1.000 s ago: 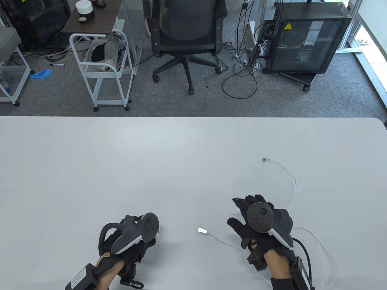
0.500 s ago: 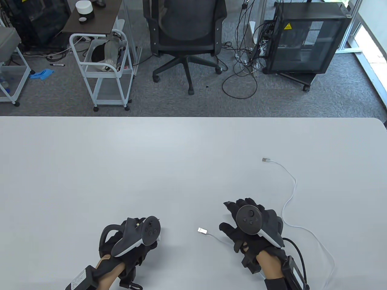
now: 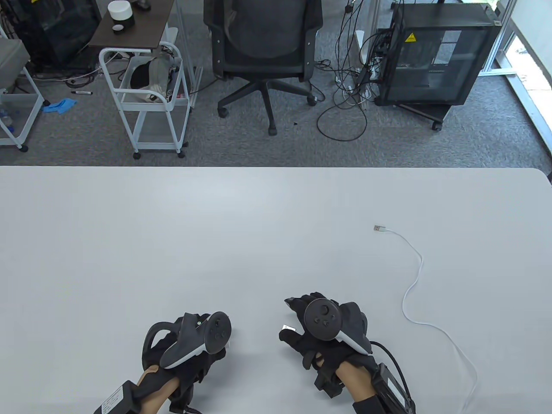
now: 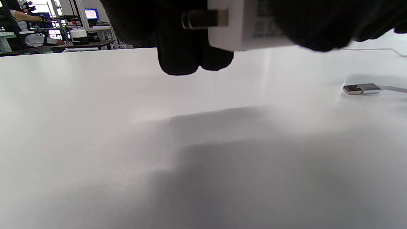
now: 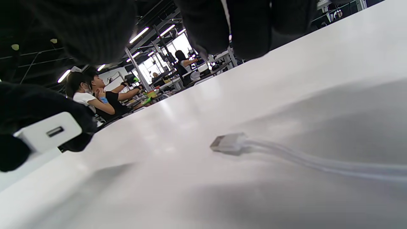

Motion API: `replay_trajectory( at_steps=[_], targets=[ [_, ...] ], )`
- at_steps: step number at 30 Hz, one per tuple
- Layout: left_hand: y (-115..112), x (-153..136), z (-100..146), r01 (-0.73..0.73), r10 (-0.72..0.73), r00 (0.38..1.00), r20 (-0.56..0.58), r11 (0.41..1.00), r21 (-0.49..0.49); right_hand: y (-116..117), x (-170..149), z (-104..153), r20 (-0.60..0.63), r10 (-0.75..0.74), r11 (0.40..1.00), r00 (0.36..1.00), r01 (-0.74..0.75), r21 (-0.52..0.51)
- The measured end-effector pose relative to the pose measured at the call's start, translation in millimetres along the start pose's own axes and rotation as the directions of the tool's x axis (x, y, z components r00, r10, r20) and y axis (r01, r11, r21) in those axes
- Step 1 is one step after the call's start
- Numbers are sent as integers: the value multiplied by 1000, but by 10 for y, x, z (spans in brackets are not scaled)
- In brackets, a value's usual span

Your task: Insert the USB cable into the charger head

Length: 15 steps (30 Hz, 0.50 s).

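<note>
The left hand (image 3: 189,345) grips the white charger head (image 5: 47,132) lifted off the table (image 3: 172,237), w/ its USB port turned toward the right hand (image 3: 319,340), I think so the plug can go straight in. The right hand hovers w/ fingers spread, holding nothing, just above the USB-A plug (image 5: 227,143) lying flat below its fingertips; the white cable (image 3: 420,280) trails off to the hand's right.

floor: grey carpet (image 3: 276,146) | black office chair (image 3: 263,47) | white cart (image 3: 146,95)
</note>
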<state>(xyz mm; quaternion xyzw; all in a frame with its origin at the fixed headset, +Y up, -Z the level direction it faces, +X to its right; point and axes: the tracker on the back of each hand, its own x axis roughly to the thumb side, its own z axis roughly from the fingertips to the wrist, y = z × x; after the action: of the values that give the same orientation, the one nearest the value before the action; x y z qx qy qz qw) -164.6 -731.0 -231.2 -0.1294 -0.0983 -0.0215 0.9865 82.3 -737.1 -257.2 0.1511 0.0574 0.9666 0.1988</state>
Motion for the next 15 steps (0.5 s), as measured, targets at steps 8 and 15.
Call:
replay_trajectory(
  at_steps=[8,15],
  targets=[
    [-9,64,3,18,-18,1000,16,1000,-9,307,-21,-60,-42,210,975,977,-206,82],
    [22,117,42,7,-8,999,52,1000,13,422,130,-102,-88,409,912,908,-409,17]
  ],
)
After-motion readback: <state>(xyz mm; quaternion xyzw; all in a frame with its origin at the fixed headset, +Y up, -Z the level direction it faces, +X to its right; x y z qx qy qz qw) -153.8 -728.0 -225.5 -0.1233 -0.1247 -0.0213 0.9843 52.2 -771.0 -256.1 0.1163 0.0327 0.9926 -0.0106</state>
